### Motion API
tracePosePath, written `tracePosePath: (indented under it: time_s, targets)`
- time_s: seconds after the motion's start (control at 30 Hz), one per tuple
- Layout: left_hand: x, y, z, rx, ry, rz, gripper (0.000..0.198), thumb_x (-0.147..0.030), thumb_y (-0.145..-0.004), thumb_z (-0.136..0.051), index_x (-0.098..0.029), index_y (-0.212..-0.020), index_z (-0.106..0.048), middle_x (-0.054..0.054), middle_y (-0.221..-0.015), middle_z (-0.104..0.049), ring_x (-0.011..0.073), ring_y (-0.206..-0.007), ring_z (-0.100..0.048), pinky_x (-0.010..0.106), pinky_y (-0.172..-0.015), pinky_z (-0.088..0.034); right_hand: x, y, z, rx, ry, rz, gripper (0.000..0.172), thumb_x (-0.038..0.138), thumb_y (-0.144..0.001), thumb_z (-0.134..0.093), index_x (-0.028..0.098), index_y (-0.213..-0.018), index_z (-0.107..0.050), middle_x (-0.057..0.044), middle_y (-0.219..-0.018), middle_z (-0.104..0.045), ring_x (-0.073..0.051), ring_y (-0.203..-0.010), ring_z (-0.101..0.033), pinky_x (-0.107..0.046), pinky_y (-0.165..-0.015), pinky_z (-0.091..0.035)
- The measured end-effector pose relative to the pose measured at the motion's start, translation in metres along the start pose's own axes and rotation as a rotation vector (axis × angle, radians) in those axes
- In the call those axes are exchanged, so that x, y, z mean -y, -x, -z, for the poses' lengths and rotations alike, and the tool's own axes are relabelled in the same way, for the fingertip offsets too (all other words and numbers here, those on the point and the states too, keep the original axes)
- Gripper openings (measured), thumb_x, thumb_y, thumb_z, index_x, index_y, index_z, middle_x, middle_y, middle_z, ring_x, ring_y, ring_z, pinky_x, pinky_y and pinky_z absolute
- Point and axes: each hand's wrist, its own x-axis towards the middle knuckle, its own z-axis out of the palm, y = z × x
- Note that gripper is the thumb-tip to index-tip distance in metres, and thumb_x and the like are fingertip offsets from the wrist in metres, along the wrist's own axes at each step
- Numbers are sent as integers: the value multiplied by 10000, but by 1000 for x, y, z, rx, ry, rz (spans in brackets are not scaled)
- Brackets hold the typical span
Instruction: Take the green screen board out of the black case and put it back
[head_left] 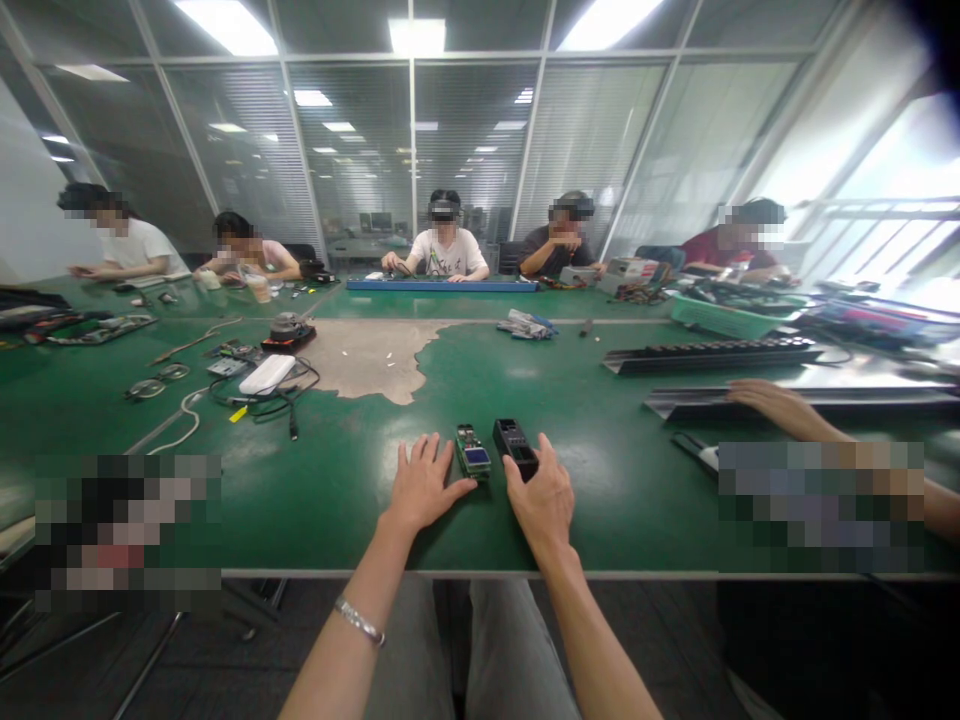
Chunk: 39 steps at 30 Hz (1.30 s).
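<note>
My left hand (424, 483) lies palm down on the green table with its fingers spread. Its thumb tip reaches the near end of a small green circuit board (472, 455) with a blue display. To the right of the board, a narrow black plastic case (514, 445) with openings in its top rests on the table. My right hand (544, 490) has thumb and fingers on either side of the case's near end. The board and the case lie apart, side by side.
Left of centre are a white device (268, 375) with black cables and a bare patch (360, 355) in the green tabletop. Long black metal rails (712, 355) lie at right, where a neighbour's hand (780, 405) rests. Several people sit across the table. A green basket (735, 312) holds parts.
</note>
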Motion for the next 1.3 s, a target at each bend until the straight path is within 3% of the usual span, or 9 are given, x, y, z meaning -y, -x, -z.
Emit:
tracePosePath:
  time_s: [0.3, 0.53, 0.83, 1.07, 1.3]
  targets:
    - [0, 0, -1, -14, -6, -13, 773, -784, -887, -246, -284, -1456, -401, 94, -1548, -347, 346, -1432, -246, 599, -1150, -130, -1, 4, -2, 35, 79, 20, 682, 464, -910, -459, 58, -1447, -346, -208, -1262, -611, -299, -1001, -600, -397, -859, -435]
    - [1, -1, -3, -25, 7, -16, 761, -780, -889, -261, -292, -1455, -405, 96, -1546, -351, 343, -1433, -247, 602, -1149, -131, -1, 3, -6, 5, 81, 41, 738, 508, -894, -486, 37, -1444, -339, -219, -1273, -595, -322, -1112, -560, -406, -915, -420]
    - [1, -1, -1, -18, 10, -11, 747, -768, -901, -244, -288, -1447, -413, 93, -1548, -350, 334, -1433, -250, 598, -1150, -134, 0, 4, -5, 48, 130, 24, 706, 468, -910, -469, 57, -1461, -306, -203, -1203, -631, -309, -1001, -603, -392, -841, -427]
    - [0, 1, 1, 2, 1, -8, 865, -825, -844, -293, -245, -1484, -356, 114, -1564, -314, 348, -1443, -221, 589, -1159, -114, 2, 3, -4, 6, 101, 38, 768, 517, -890, -488, 36, -1459, -301, -218, -1239, -607, -323, -1091, -566, -408, -898, -422]
    - [-1, 1, 3, 11, -3, 2, 889, -828, -839, -296, -215, -1481, -358, 128, -1568, -300, 342, -1447, -220, 579, -1163, -116, 4, 4, 2, 37, 72, 30, 668, 414, -912, -455, 57, -1460, -316, -198, -1239, -621, -301, -1013, -600, -399, -865, -433]
